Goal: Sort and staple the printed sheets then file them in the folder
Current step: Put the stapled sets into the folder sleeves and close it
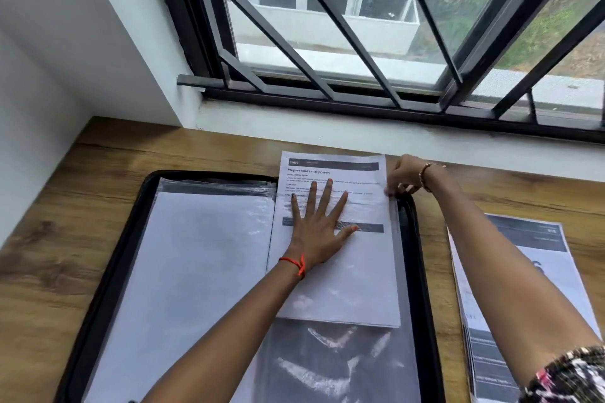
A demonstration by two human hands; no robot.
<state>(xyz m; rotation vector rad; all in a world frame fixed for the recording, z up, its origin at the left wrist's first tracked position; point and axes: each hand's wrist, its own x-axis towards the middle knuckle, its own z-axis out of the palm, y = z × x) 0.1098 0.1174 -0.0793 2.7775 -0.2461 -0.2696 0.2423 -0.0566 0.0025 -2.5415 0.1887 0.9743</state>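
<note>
A black folder [108, 275] lies open on the wooden desk, with clear plastic sleeves on both sides. A printed sheet [343, 281] with a dark header sits partly inside the right-hand sleeve, its top sticking out past the folder's far edge. My left hand [319, 222] rests flat on this sheet, fingers spread and straight. My right hand [404, 175] pinches the sheet or sleeve edge at its upper right corner; which of the two I cannot tell. The left sleeve [203, 265] holds a white page.
A stack of more printed sheets [510, 288] lies on the desk to the right of the folder. The wooden desk [65, 206] runs up to a white wall and a barred window [360, 42] at the back.
</note>
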